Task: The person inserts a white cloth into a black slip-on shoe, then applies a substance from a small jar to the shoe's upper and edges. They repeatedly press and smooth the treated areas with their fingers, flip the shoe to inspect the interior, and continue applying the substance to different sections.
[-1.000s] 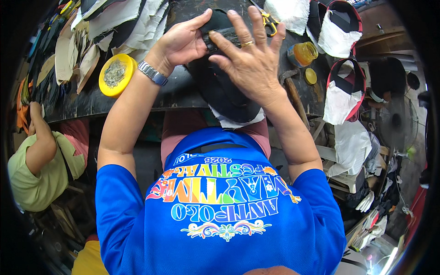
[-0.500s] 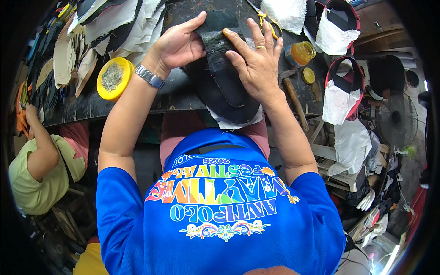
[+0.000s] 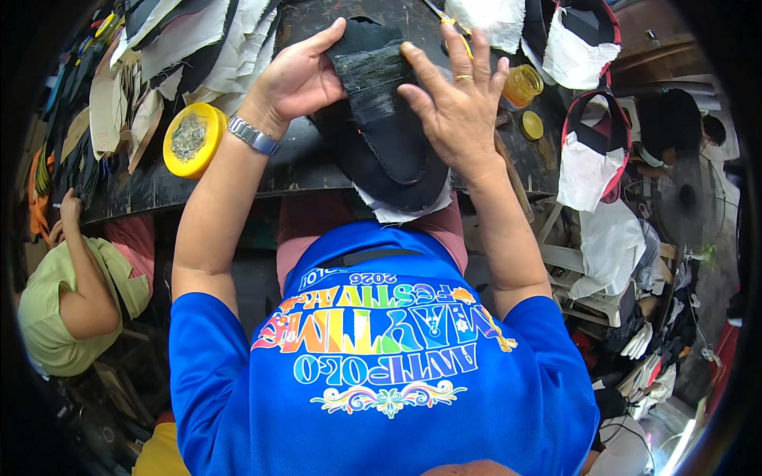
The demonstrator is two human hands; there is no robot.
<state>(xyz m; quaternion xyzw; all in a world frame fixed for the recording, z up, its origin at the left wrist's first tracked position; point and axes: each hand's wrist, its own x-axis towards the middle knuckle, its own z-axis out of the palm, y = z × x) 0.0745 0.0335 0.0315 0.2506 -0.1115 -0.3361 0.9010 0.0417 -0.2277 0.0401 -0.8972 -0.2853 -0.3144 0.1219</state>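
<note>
A black shoe upper point(image 3: 397, 155) lies near the table's front edge, its rounded end toward me. White cloth lining point(image 3: 405, 208) sticks out beneath that end. Across its middle is a dark grey strip point(image 3: 373, 87) with a shiny, smeared-looking surface. My left hand point(image 3: 298, 83) holds the left side, fingers partly hidden behind the black material and thumb raised. On the right side, my right hand point(image 3: 460, 115) has its fingers stretched and spread; the index fingertip is at the upper right edge of the strip. No tool shows in either hand.
Left of my arm sits a yellow round tub point(image 3: 171, 151). To the right are yellow-handled scissors point(image 3: 454, 30), an amber jar point(image 3: 521, 86), a yellow lid point(image 3: 533, 125) and a wooden handle point(image 3: 514, 178). Cut pieces point(image 3: 190, 40) pile at far left, near another person point(image 3: 71, 309).
My right hand has slid slightly right, its index finger moving from the strip's surface to its edge. The left hand has shifted a little left, and more of the strip shows.
</note>
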